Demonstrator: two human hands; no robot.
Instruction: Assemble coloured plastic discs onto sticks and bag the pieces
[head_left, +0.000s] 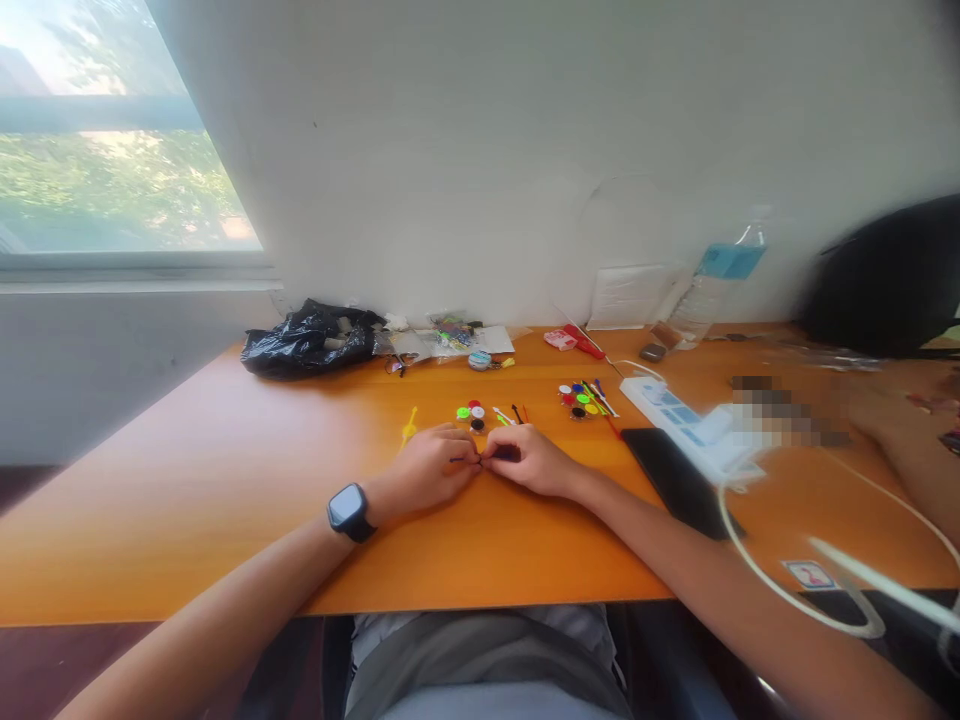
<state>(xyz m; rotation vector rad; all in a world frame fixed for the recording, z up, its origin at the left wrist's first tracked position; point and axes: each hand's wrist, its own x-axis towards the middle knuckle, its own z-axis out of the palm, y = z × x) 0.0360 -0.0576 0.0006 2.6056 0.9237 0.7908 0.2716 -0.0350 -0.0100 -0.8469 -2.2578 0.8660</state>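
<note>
My left hand (435,462) and my right hand (534,460) meet fingertip to fingertip above the table. Both are closed in a pinch. A thin dark stick (456,460) shows between the fingers of my left hand. Whatever my right fingertips pinch is too small and covered to name. Beside my left hand lies a yellow arrow-tipped piece (409,428) with a round part. Just beyond the fingertips sit small round coloured discs (478,411), green, red, white and black. Several thin arrow-tipped sticks (516,413) lie behind my right hand.
More coloured discs (577,398) and sticks lie farther right. A black plastic bag (311,340) and clear packets (450,338) line the wall. To the right are a red-handled screwdriver (583,342), a power strip (667,410), a black flat object (671,475), a bottle (712,285) and another person's arm (907,420).
</note>
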